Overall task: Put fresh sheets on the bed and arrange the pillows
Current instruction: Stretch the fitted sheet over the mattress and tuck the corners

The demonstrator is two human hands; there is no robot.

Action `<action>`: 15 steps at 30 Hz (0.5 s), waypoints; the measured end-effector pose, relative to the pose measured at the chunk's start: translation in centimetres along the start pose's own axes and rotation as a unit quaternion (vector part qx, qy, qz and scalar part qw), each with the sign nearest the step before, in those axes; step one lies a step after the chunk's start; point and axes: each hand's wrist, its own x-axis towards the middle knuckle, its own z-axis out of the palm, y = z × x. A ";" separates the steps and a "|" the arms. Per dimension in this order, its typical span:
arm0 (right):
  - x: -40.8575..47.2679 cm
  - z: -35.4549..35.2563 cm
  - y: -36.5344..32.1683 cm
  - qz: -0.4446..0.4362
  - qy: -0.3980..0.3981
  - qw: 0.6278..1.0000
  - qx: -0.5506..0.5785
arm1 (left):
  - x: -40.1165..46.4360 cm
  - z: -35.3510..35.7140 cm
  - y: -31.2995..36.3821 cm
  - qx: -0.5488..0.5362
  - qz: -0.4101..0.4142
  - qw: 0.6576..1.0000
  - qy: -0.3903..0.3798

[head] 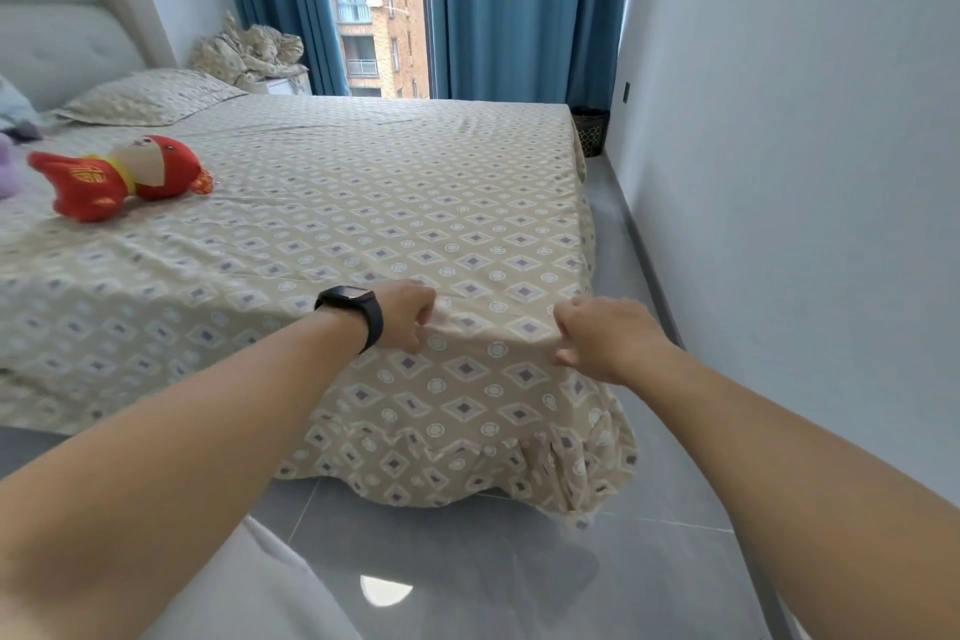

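At the bed's foot corner, left hand (pixel 404 314) and right hand (pixel 597 338) have curled fingers pinching the patterned sheet (pixel 363 203); pillow (pixel 150 96) at ten o'clock.

The single head camera is looking forward and down from above the bed (pixel 363 203) corner, standing close, facing the window (pixel 371 5) across the room.

A beige sheet (pixel 332 218) patterned with grey diamonds and white circles lies spread across the bed, mostly smooth, its near corner bunched into a ridge and draping in folds to the floor. One matching pillow (pixel 148 96) lies flat at the head, beside the padded headboard.
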 end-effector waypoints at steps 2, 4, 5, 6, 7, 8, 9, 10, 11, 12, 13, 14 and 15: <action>0.4 0.5 -1.1 -0.030 0.043 0.999 -0.009 | -0.6 0.5 -2.3 0.000 -0.030 0.999 0.023; 1.1 0.8 -2.5 -0.057 0.070 0.996 -0.009 | -1.2 0.8 -4.1 -0.018 -0.042 0.998 0.047; 1.5 0.8 -3.4 -0.070 0.082 0.994 -0.014 | -1.5 0.8 -4.8 -0.028 -0.041 0.997 0.053; 2.0 0.9 -4.4 -0.078 0.097 0.992 -0.023 | -1.9 0.7 -5.3 -0.037 -0.039 0.997 0.057; 2.3 1.0 -5.3 -0.078 0.108 0.991 -0.027 | -2.1 0.6 -5.6 -0.046 -0.037 0.996 0.061; 2.6 1.1 -6.2 -0.073 0.116 0.990 -0.025 | -2.3 0.5 -5.8 -0.055 -0.037 0.996 0.066; 3.0 1.1 -6.9 -0.065 0.119 0.990 -0.021 | -2.4 0.3 -6.1 -0.065 -0.036 0.995 0.072; 3.2 1.2 -7.3 -0.058 0.120 0.991 -0.017 | -2.3 0.2 -6.2 -0.075 -0.034 0.994 0.077; 3.3 1.3 -7.6 -0.053 0.121 0.991 -0.013 | -2.3 0.2 -6.3 -0.080 -0.032 0.993 0.081; 3.4 1.2 -7.6 -0.049 0.125 0.991 -0.008 | -2.3 0.2 -6.4 -0.080 -0.029 0.993 0.083; 3.4 1.1 -7.5 -0.046 0.128 0.991 0.001 | -2.1 0.3 -6.5 -0.079 -0.026 0.993 0.081; 3.2 0.9 -7.3 -0.042 0.130 0.991 0.013 | -2.0 0.4 -6.6 -0.077 -0.025 0.994 0.077; 3.2 0.7 -7.2 -0.037 0.129 0.991 0.023 | -1.9 0.4 -6.6 -0.078 -0.023 0.994 0.075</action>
